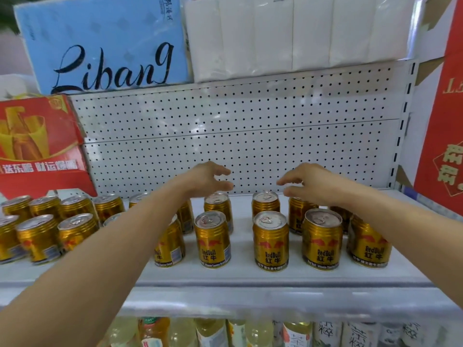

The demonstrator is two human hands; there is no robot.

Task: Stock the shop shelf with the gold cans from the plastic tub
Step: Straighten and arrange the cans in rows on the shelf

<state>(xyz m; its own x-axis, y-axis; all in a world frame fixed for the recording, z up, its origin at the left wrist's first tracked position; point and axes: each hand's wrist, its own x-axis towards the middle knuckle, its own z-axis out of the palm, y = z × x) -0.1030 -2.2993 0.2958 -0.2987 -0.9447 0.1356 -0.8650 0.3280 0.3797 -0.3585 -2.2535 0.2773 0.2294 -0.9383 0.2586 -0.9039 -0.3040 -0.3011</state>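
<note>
— Reaching over the shelf (240, 279) now, both arms stretched toward the far row. What do you see of my hands?

— Your left hand (205, 180) hovers above the far can left of the gap (217, 206). Its fingers (221, 170) are loosely curved and spread, holding nothing.

— And my right hand (310, 181)?

— It hangs over the far cans on the right, just above one can's top (266, 204). Fingers relaxed and apart, nothing in them. I cannot tell whether the thumb brushes the can behind it.

— Where do the gold cans (270, 240) stand?

— All upright on the white shelf. A tight cluster sits at the left, two rows deep, partly hidden by your left forearm. In the middle and to the right I count a near row of labelled cans, one at centre left (213, 240), then three more spaced to the right, with a far row behind them. A bare strip of shelf runs between the two middle columns.

— What surrounds them?

— A perforated back panel (238, 136) behind. A red carton (40, 144) rests at the far left, another red box (443, 121) at the right edge. Above, a blue tissue pack (100, 43) and white wrapped packs (295, 33). Below the shelf, bottles (210, 333) of pale drink.
</note>
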